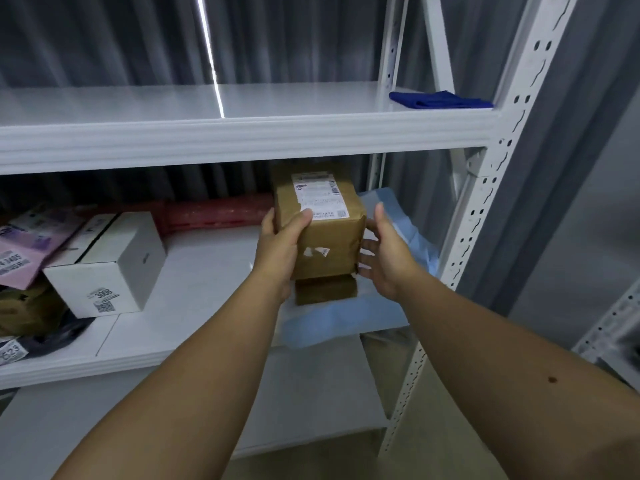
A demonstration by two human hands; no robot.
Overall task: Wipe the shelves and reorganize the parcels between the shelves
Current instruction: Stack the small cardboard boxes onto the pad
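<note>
Brown parcel gripped by my left hand; right hand fingers straight against its side, above blue bag.

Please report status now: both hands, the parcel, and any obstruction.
Left hand grips brown parcel; right hand open at its side. Parcel above light blue bag, middle shelf. White box apart, left.

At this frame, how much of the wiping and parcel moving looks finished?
Looks done: the upper shelf is bare apart from a folded blue cloth.

In hand: the left hand grips a brown parcel; the right hand steadies it.

Left: the white box and pink parcel sit on the middle shelf.
</note>
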